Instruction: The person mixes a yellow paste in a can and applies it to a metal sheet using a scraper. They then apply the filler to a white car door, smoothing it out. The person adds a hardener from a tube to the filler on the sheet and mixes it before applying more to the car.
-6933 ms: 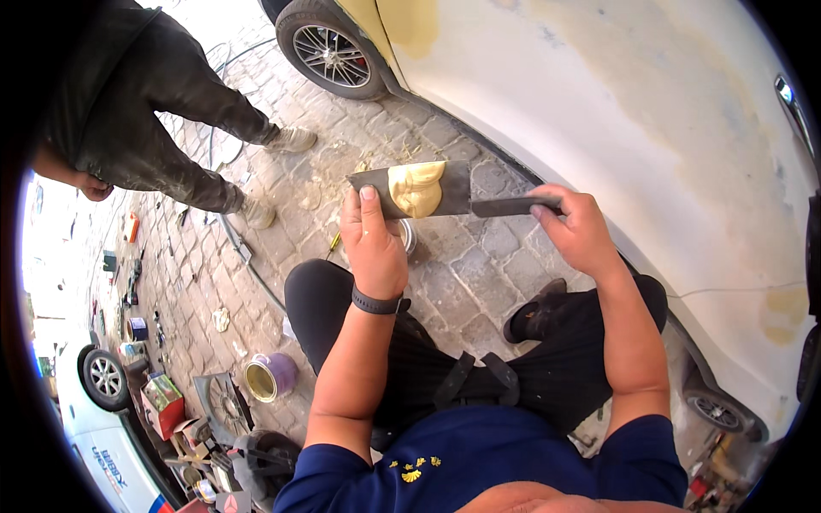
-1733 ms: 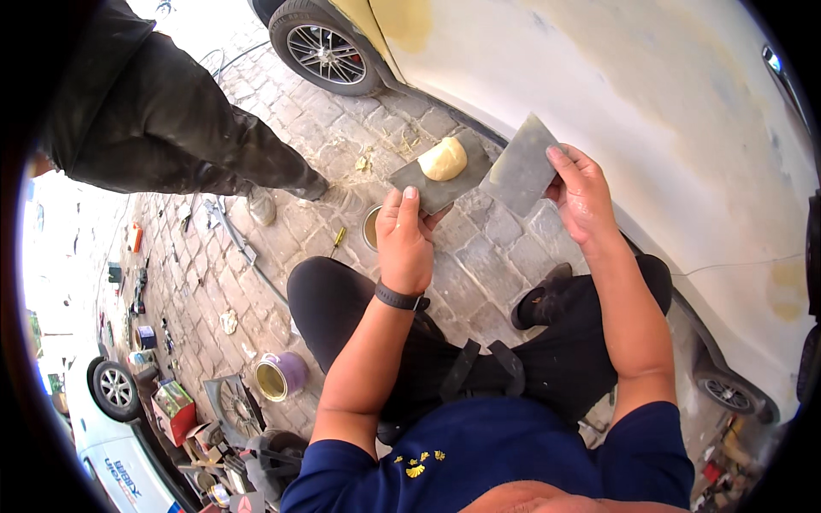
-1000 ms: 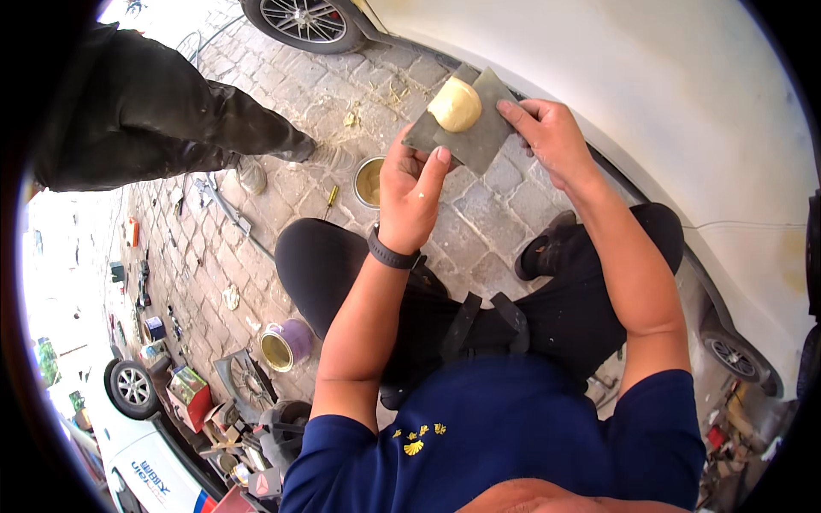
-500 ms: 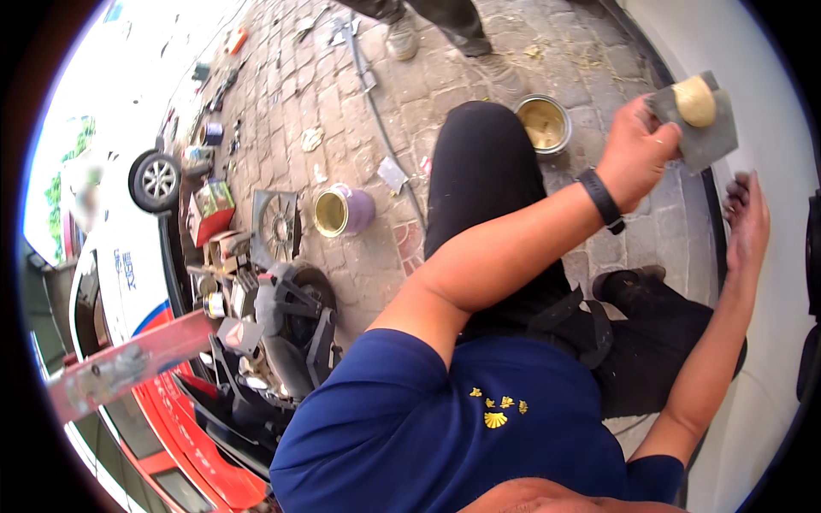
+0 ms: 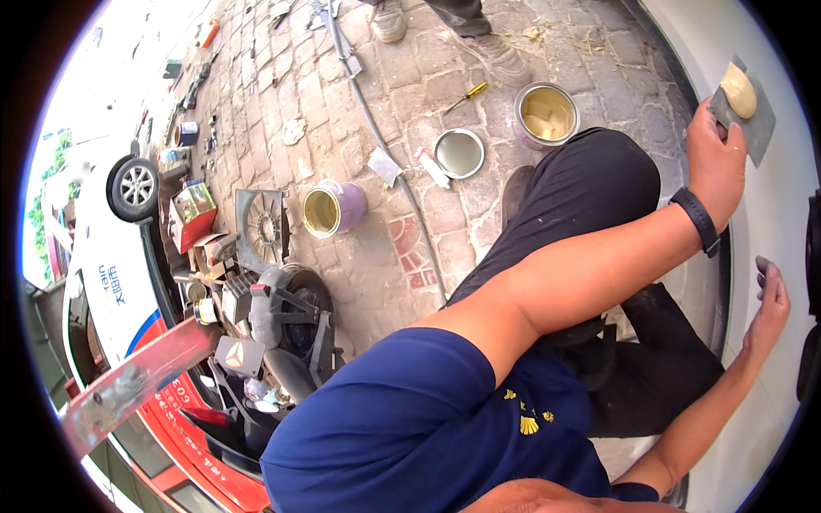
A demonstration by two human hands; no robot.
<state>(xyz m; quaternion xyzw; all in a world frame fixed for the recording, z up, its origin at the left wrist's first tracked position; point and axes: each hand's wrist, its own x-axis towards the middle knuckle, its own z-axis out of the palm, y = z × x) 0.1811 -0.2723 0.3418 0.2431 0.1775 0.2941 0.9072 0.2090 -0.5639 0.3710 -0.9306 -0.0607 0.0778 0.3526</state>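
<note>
My left hand (image 5: 715,171), wearing a black wrist band, grips a grey spreader plate (image 5: 761,128), apparently with a second one stacked on it, carrying a mound of beige putty (image 5: 738,91), beside the white car panel (image 5: 782,209). My right hand (image 5: 765,303) is lower, close to that panel, empty, its fingers slightly bent and apart. On the paving an open can of beige putty (image 5: 547,114) stands beyond my knee, with a metal lid (image 5: 459,154), a white tube (image 5: 432,167) and a yellow screwdriver (image 5: 469,93) nearby.
A co-worker's shoes and trousers (image 5: 457,13) are at the top. A hose (image 5: 376,128) crosses the paving beside a purple can (image 5: 351,205) and a fan part (image 5: 256,227). Leftward are assorted clutter, a dark motorcycle part (image 5: 299,316), a red beam (image 5: 137,385) and another car (image 5: 115,286).
My right hand has let go of the plate it held a second ago, leaving it in my left hand, which has moved right toward the panel. The view has swung round.
</note>
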